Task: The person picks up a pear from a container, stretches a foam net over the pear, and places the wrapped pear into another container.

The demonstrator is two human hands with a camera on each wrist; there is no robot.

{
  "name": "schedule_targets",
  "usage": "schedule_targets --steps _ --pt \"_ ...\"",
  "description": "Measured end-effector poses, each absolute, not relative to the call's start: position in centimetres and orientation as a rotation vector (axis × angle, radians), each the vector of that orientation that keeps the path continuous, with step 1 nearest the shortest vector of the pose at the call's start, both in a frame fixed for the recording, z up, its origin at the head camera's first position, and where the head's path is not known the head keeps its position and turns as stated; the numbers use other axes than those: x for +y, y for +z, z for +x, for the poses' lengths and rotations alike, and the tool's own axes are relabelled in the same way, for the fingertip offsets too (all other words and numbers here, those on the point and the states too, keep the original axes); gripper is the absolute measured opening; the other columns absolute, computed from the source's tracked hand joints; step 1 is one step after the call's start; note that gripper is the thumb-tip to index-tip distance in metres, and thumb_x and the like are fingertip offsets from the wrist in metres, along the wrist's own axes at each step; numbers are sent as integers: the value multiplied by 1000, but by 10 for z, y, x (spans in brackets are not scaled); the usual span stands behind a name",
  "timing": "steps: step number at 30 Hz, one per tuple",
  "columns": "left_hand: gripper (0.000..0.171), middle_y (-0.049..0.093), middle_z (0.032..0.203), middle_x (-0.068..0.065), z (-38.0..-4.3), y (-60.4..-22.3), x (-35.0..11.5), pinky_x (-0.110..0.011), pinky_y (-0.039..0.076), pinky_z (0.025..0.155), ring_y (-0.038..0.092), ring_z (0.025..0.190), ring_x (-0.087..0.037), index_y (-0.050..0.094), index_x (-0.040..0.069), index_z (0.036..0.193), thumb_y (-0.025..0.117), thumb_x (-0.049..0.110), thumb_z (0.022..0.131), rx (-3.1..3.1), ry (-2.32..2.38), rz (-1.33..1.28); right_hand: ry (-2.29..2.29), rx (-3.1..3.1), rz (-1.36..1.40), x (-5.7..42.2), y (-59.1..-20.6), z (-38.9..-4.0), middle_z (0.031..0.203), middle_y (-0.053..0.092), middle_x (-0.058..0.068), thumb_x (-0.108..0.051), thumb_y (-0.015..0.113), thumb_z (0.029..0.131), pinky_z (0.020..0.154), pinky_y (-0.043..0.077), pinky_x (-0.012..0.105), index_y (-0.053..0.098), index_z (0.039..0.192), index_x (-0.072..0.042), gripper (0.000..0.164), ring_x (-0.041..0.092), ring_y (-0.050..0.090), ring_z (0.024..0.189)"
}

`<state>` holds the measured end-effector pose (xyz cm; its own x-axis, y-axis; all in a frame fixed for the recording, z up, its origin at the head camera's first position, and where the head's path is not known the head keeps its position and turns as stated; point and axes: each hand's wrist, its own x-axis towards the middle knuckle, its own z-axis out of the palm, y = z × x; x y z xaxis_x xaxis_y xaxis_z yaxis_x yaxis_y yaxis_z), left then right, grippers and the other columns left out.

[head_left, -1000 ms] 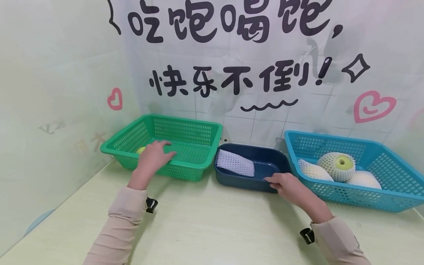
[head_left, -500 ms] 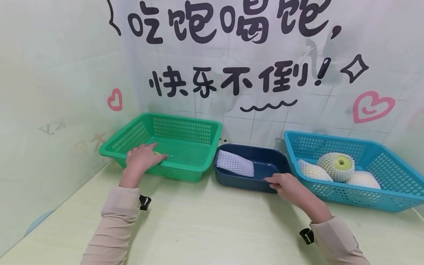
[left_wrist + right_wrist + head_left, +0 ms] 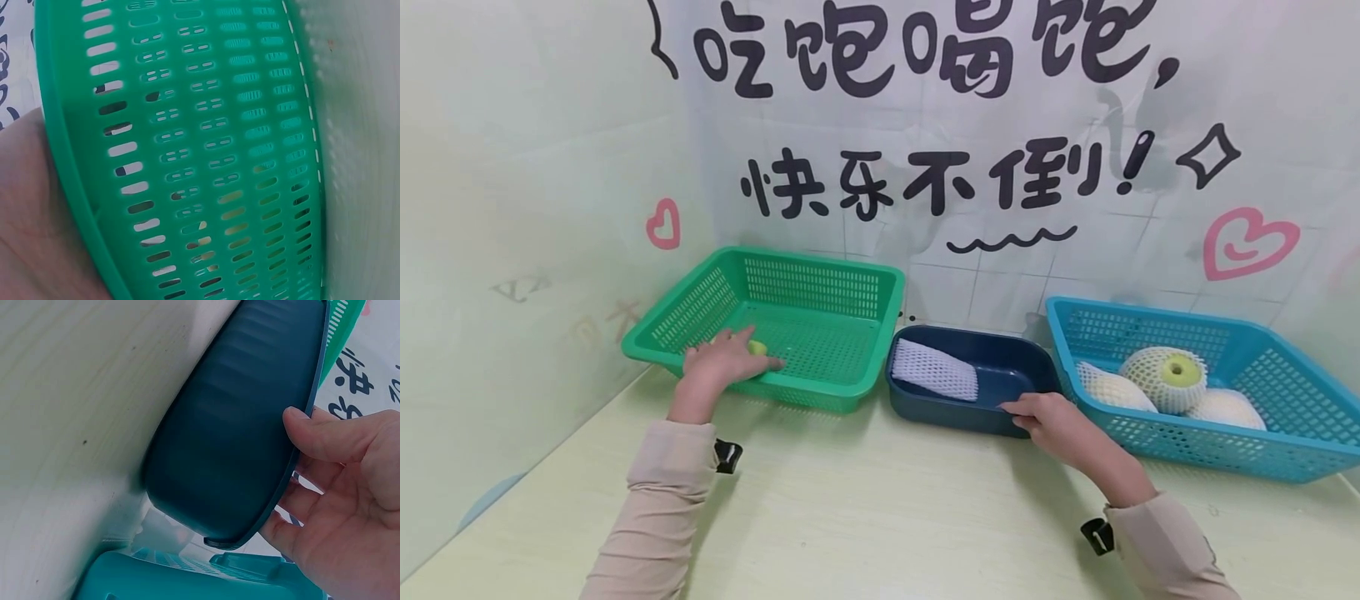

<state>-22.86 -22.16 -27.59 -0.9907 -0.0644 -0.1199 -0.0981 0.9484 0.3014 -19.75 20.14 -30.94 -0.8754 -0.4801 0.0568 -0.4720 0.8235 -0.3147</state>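
Observation:
A green basket (image 3: pixel 820 387) stands at the left, with a yellow-green fruit (image 3: pixel 757 347) inside near its front wall. My left hand (image 3: pixel 721 365) reaches over the front rim and grips this fruit, which shows between forefinger and thumb; the other fingertips are hidden. In the left wrist view, only part of the hand shows beside the basket wall. My right hand (image 3: pixel 1052 423) pinches the near rim of a navy blue plastic bin (image 3: pixel 940 414), thumb outside, as the right wrist view shows. A white foam net sleeve (image 3: pixel 934 369) lies flattened in that bin, at its left end.
At the right a blue basket (image 3: pixel 1292 375) holds yellow-green fruits in white foam nets, one netted fruit (image 3: pixel 1165 379) resting uppermost. Containers line the back of the pale tabletop (image 3: pixel 880 517), against a wall sheet (image 3: pixel 880 125) with black lettering.
My left hand has moved left and lower, onto the fruit in the green basket. That basket's far rim has risen slightly. My right hand stays on the navy bin.

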Motion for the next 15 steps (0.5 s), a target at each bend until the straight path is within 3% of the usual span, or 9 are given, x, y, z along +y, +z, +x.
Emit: schedule_targets --steps 15 --pt "75 19 140 -38 -226 -276 -219 -63 24 97 28 122 -57 26 1 144 45 46 87 3061 472 -147 -493 2980 -806 202 -310 -198 88 62 6 4 53 89 57 38 22 60 120 3 32 9 46 67"
